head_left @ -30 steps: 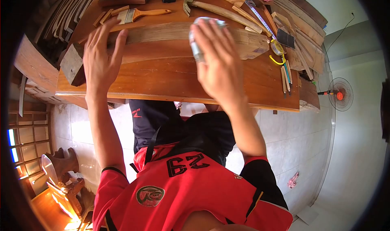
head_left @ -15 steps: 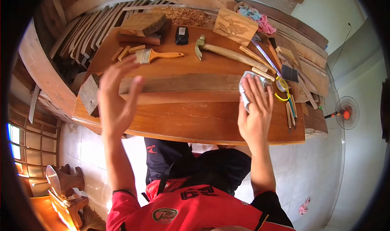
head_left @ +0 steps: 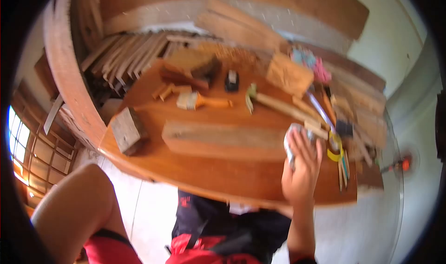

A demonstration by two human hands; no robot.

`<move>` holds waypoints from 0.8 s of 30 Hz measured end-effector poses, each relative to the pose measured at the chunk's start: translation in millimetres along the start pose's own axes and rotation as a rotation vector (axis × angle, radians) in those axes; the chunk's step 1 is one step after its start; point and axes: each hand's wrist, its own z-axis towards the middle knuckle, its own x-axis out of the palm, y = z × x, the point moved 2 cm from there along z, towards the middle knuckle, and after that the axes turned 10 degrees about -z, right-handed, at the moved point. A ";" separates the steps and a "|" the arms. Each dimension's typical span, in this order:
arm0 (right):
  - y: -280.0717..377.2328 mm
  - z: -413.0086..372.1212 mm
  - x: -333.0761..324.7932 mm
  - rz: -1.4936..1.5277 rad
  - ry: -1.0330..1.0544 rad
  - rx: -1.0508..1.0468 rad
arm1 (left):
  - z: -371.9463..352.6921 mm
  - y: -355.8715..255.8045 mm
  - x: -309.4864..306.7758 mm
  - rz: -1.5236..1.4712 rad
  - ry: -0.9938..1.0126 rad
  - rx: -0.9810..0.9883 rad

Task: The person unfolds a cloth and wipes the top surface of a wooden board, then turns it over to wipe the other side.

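My right hand (head_left: 303,161) lies over a pale cloth (head_left: 289,145), its fingers closed over it and pressing it at the right end of a wooden plank (head_left: 223,137). Most of the cloth is hidden under the fingers. The plank lies lengthwise across the middle of the table. At the lower left only my bent left arm shows, elbow raised; the hand itself is out of the frame. Beyond the plank are a paintbrush (head_left: 209,101) with an orange handle and a claw hammer (head_left: 283,107). The picture is blurred by motion.
On the brown table (head_left: 209,180) stand a wooden block (head_left: 127,130) at left, a black object (head_left: 231,80), and a board with a dark pattern (head_left: 290,74). A yellow tape measure (head_left: 334,145) and pencils (head_left: 343,171) lie right of my hand. Stacked planks rise behind.
My left hand has left the space above the plank's left end and gone out of view at the lower left. The view has shifted; my right hand stays on the cloth.
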 end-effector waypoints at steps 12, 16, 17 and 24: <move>23.0 3.3 2.5 0.009 0.046 -0.073 | -18.6 7.5 -6.9 0.071 -0.138 -0.162; -13.0 -6.2 -2.5 -0.179 0.036 0.162 | -56.0 76.8 27.9 0.204 -0.316 -0.525; -1.4 -6.2 2.8 -0.200 -0.018 0.153 | -72.4 104.6 45.2 0.262 -0.316 -0.609; 88.2 -2.6 15.4 0.095 0.017 -0.110 | -123.8 160.2 113.2 0.219 -0.775 -0.666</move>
